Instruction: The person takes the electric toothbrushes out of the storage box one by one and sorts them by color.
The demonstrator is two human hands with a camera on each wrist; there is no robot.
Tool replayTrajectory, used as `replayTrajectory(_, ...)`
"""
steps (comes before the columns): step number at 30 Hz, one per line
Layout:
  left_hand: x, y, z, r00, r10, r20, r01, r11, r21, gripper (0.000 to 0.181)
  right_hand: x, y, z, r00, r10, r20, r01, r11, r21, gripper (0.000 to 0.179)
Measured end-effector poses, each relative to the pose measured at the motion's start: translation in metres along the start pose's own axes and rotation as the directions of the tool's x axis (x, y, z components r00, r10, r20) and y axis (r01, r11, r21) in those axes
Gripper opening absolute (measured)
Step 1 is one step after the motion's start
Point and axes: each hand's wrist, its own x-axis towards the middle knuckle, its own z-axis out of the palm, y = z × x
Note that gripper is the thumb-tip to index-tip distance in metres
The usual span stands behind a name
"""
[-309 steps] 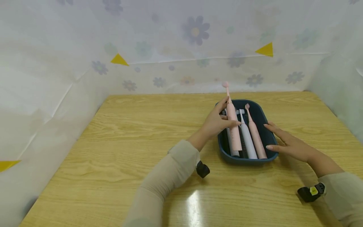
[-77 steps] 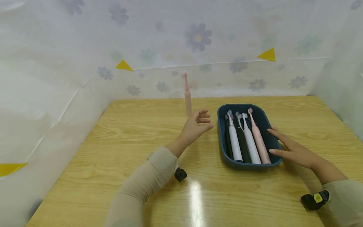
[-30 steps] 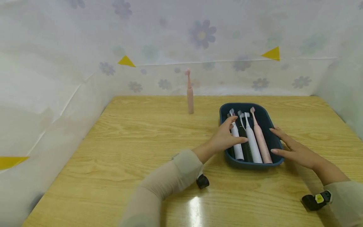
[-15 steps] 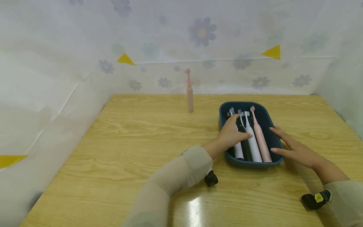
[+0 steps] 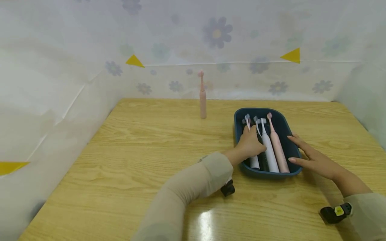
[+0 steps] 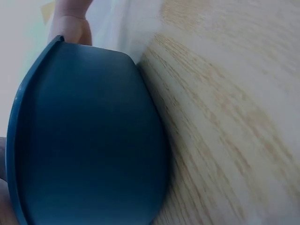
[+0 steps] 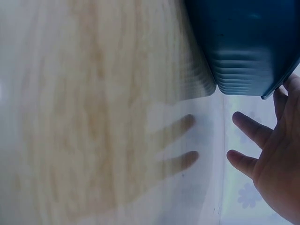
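Note:
A navy blue plastic bin [image 5: 259, 175] holds several electric toothbrushes lying side by side. My left hand [image 5: 248, 144] reaches down into the bin over the left white electric toothbrush [image 5: 254, 163], covering its middle. The fingers bend downward and the thumb lies toward the black electric toothbrush [image 5: 263, 161]; whether they grip is hidden. To the right lie another white electric toothbrush [image 5: 270, 150] and a pink electric toothbrush [image 5: 279, 152]. My right hand [image 5: 315, 160] rests its spread fingertips on the bin's right rim. In the right wrist view that hand [image 7: 281, 159] shows extended fingers.
One pink electric toothbrush [image 5: 203, 103] stands upright on the wooden table [image 5: 135, 160], left of the bin and near the back. Pale flowered sheeting [image 5: 169, 40] hangs behind the table, with yellow triangles [image 5: 135, 61] on it.
The upright pink toothbrush was lifted from the bin and set standing on the table. My left hand came back to the bin, and its fingers bent down among the toothbrushes. The right hand stayed.

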Motion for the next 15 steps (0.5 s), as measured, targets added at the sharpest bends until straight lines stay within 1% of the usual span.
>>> replayTrajectory(3,0.0006,0.0022,0.0017,1.000,-0.012,-0.006,0.013,0.996,0.088,0.074,0.0003,-0.0005,-0.0002,1.000,-0.003,-0.001,0.003,1.000,0.002,0.073)
replayTrajectory(7,0.0016,0.0045,0.0048,0.999,-0.036,-0.020,0.039,0.983,0.180,0.070,0.0005,-0.0008,0.0001,1.000,-0.008,-0.001,0.008,1.000,0.002,0.073)
replayTrajectory(12,0.0019,0.0066,0.0076,0.997,-0.067,-0.028,0.072,0.966,0.248,0.069,0.0005,-0.0015,0.0008,1.000,-0.007,-0.001,0.007,1.000,0.000,0.073)
replayTrajectory(15,0.0023,0.0080,0.0085,0.996,-0.083,-0.027,0.087,0.961,0.262,0.068,0.0004,-0.0020,0.0010,1.000,-0.004,-0.003,0.004,1.000,-0.002,0.072)
